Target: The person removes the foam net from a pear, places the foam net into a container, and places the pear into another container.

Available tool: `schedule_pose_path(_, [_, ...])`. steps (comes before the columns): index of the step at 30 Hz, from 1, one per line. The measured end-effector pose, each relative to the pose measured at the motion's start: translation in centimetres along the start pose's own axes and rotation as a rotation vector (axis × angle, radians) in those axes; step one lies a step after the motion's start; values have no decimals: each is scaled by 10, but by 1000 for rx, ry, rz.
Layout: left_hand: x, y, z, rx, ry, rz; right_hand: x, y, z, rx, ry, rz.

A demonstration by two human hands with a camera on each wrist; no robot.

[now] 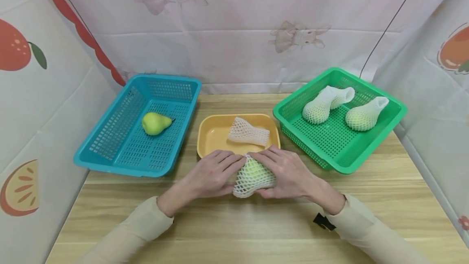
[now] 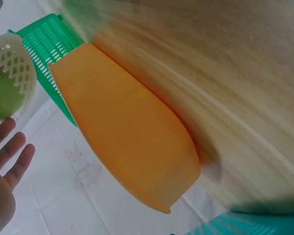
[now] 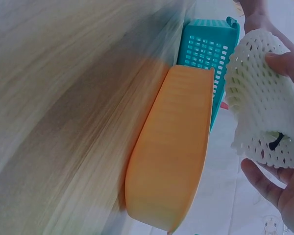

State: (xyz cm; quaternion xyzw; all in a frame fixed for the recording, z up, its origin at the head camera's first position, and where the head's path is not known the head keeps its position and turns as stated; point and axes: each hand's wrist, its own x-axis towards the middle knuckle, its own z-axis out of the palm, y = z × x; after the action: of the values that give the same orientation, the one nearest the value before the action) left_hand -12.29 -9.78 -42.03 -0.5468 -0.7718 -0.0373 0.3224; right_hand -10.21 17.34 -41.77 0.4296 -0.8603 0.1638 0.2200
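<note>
In the head view, a green pear [image 1: 253,174] in a white foam net sleeve [image 1: 244,188] is held between both hands above the table's near part. My left hand [image 1: 216,172] grips the sleeve's left side, fingers over the top and thumb lower down. On the other side, my right hand [image 1: 287,172] holds the sleeved pear, its thumb underneath. A dark stem [image 3: 276,142] shows inside the sleeve's end in the right wrist view. Pear flesh [image 2: 5,95] shows beside the net in the left wrist view. Palms are partly hidden.
Just beyond the hands, a yellow tray [image 1: 212,133] holds white foam sleeves [image 1: 249,131]. One bare pear [image 1: 155,123] lies in the blue basket [image 1: 137,170] at left. At right, a green basket [image 1: 340,166] contains 3 sleeved pears [image 1: 362,117]. Fabric walls [image 1: 234,64] surround the table's sides and back.
</note>
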Motion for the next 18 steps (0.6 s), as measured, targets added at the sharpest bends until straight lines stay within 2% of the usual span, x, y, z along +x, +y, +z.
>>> schedule_pose_path(7, [2,2,2,20,-10,-21,-1,0,1,-9,10,-7])
schedule_pose_path(18, [5,3,2,11,12,-26,1,-1,-1,-2,-12,-16])
